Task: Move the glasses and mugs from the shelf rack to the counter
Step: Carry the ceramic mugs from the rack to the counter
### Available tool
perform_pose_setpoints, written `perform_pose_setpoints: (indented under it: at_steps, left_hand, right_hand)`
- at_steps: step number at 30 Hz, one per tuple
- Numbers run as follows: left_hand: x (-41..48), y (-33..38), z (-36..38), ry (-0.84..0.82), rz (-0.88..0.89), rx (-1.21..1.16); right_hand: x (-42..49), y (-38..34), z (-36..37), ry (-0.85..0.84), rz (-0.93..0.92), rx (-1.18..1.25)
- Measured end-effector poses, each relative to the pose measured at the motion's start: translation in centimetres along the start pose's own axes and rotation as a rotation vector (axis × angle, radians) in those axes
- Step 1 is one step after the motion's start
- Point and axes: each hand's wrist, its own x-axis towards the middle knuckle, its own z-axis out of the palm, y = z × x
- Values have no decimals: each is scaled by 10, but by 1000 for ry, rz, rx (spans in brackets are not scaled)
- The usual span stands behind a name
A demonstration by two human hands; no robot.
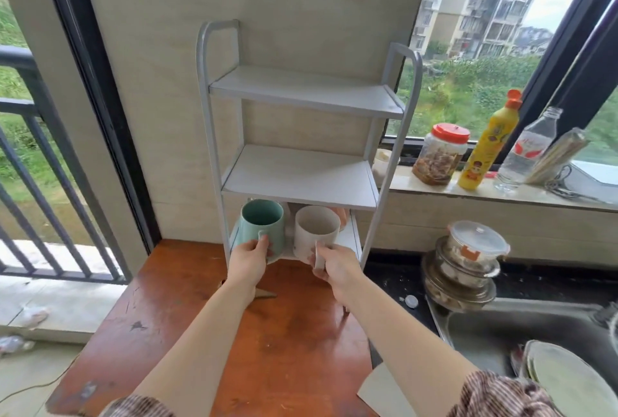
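A grey three-tier shelf rack (294, 176) stands at the back of the reddish-brown wooden counter (187, 333). Its top and middle shelves hold nothing. At the bottom tier, my left hand (249, 257) grips the handle of a teal mug (262, 227), tilted with its mouth toward me. My right hand (334, 266) holds the handle of a white mug (316, 232), tilted the same way. Both mugs are at the front edge of the bottom shelf. Something pinkish shows behind the white mug, mostly hidden.
On the window ledge to the right stand a red-lidded jar (439, 154), a yellow bottle (490, 145) and a clear bottle (528, 152). Stacked lidded containers (465, 259) sit by a steel sink (535, 336) holding plates (568, 380). A railing (36, 182) is at left.
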Motion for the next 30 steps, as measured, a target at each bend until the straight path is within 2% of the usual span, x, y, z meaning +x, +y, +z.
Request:
perform_pose_setpoints:
  at_steps: [8,13,18,25,30]
  left_hand:
    - [-37,-23,-6,-6,85,0]
    - [-89,-42,25,-57,127,69]
    - [-156,-66,72,-180,131,168]
    - [-261,-111,164,-384,61,253]
    - [-348,-143,244,-553,38,314]
  right_hand:
    - [-39,2,-60,-83,-72,-97]
    - [-75,19,-115,-114,-137,-136]
    - [-116,47,-195,-26,-124,-214]
    - [-191,108,-331,104,-75,-85]
    - [-261,147,-434,258,-58,-61]
